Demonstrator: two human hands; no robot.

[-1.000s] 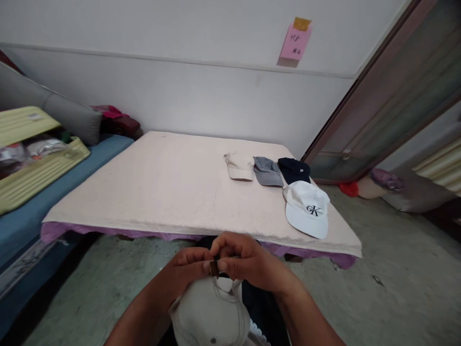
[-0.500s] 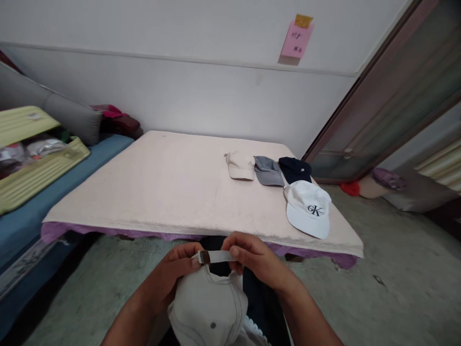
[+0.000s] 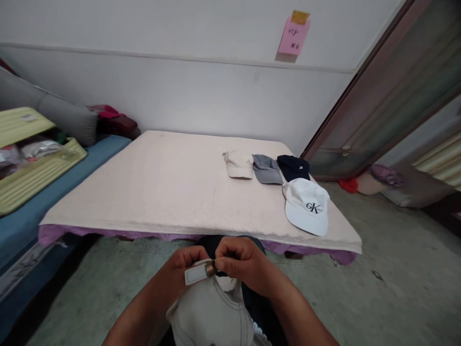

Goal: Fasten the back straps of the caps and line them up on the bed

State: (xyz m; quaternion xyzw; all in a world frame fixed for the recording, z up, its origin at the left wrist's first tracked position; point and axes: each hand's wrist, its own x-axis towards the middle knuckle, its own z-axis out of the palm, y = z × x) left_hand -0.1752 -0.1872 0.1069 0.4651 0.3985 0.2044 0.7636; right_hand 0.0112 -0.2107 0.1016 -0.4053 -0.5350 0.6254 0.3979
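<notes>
A light grey-beige baseball cap (image 3: 212, 312) rests on my lap with its back opening toward the bed. Its white adjuster strap (image 3: 196, 274) sticks out to the left of a brownish, shiny buckle (image 3: 211, 268). My left hand (image 3: 183, 269) is closed on the cap's back edge, beside the buckle. At the buckle's right side my right hand (image 3: 241, 264) pinches the strap, thumb against forefinger. Fingertips of the left hand are partly hidden behind the strap and cap.
On the pale bed cover (image 3: 154, 187) lie a cream cap (image 3: 238, 164), a grey cap (image 3: 267, 169), a navy cap (image 3: 293, 167) and a white cap (image 3: 307, 204) with black letters. At left, an open yellow case (image 3: 39, 166) sits on a blue mattress (image 3: 97, 161).
The strap no longer stretches long between my hands; its free end now juts left past the buckle. My right hand has moved left, up to the buckle, and the cap's opening looks narrower.
</notes>
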